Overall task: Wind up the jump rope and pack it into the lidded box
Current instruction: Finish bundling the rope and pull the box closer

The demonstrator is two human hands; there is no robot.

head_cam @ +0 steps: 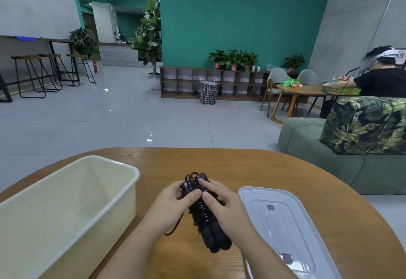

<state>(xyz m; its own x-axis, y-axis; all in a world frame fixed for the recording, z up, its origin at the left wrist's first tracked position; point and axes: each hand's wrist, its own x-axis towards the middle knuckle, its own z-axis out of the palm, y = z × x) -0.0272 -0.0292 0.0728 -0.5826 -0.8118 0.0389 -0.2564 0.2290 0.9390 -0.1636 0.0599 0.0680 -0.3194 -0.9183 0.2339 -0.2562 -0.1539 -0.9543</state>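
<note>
A black jump rope (pixel 205 219) is held over the middle of the wooden table (pixel 219 162), its two padded handles side by side and the cord wound around them. My left hand (pixel 169 204) grips it from the left, thumb on the upper handles. My right hand (pixel 224 204) grips it from the right, fingers on the top. A short loop of cord hangs below my left hand. The cream box (pixel 129 169) stands open and empty at the left. Its clear lid (pixel 283 221) lies flat on the table at the right.
A green sofa (pixel 329 164) with a leaf-print cushion stands beyond the table's right side. Another person sits at a round table (pixel 307 91) at the far right. Shelves, plants, a laundry basket and bar stools line the far walls across a tiled floor.
</note>
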